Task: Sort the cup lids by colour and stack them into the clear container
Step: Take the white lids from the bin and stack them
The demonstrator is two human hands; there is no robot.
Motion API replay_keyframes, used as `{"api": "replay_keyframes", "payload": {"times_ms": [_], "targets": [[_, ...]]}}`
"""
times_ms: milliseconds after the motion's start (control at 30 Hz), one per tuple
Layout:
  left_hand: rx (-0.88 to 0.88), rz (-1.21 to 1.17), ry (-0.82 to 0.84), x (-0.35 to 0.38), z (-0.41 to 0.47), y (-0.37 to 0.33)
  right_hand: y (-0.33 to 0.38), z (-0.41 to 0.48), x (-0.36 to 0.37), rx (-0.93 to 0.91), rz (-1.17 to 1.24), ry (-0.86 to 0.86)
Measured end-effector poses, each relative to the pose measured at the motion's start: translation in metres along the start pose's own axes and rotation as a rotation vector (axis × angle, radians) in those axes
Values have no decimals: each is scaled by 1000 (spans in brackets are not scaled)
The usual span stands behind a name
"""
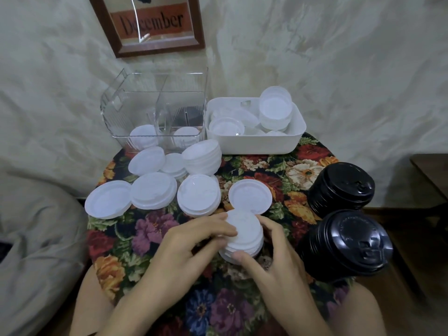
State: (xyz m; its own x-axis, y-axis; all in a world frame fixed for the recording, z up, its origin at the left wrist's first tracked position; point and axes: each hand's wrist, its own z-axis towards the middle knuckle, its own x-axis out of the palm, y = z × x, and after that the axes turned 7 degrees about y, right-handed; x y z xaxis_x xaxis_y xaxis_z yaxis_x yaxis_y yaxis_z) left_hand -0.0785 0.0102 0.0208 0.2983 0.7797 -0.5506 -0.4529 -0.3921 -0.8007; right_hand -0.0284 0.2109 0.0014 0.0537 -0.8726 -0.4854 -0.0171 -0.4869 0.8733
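Head view: left hand [191, 241] and right hand [276, 260] both grasp small stack of white lids [243, 235] near table front edge. Clear container [155, 110] at far edge, few white lids inside.

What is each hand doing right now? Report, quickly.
Left hand: closed, fingers pinching the white lid stack.
Right hand: closed, gripping the same white lid stack.

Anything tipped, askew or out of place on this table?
The far black lid stack and near black lid stack lie tilted at the table's right edge; a white lid stack leans out over the white bin's rim. The held lid stack looks intact.
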Motion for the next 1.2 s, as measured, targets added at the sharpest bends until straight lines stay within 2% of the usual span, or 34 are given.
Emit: {"api": "replay_keyframes", "payload": {"times_ms": [67, 200, 333, 600, 833, 1200], "targets": [[-63, -49, -37, 2, -1, -2, 1, 0, -1, 5, 2, -15], [-214, -89, 83, 2, -4, -2, 0, -2, -1, -11, -18, -4], [-195, -40, 90, 4, -5, -3, -1, -2, -2, -40, -48, 26], [-222, -91, 145, 1, -7, 0, -2, 1, 0, -27, -87, 25], [-230, 61, 185, 5, -3, 7, -3, 1, -1, -40, -78, 53], [-239, 69, 230, 2, -1, 16, -4, 5, -6, -54, -43, 123]]}}
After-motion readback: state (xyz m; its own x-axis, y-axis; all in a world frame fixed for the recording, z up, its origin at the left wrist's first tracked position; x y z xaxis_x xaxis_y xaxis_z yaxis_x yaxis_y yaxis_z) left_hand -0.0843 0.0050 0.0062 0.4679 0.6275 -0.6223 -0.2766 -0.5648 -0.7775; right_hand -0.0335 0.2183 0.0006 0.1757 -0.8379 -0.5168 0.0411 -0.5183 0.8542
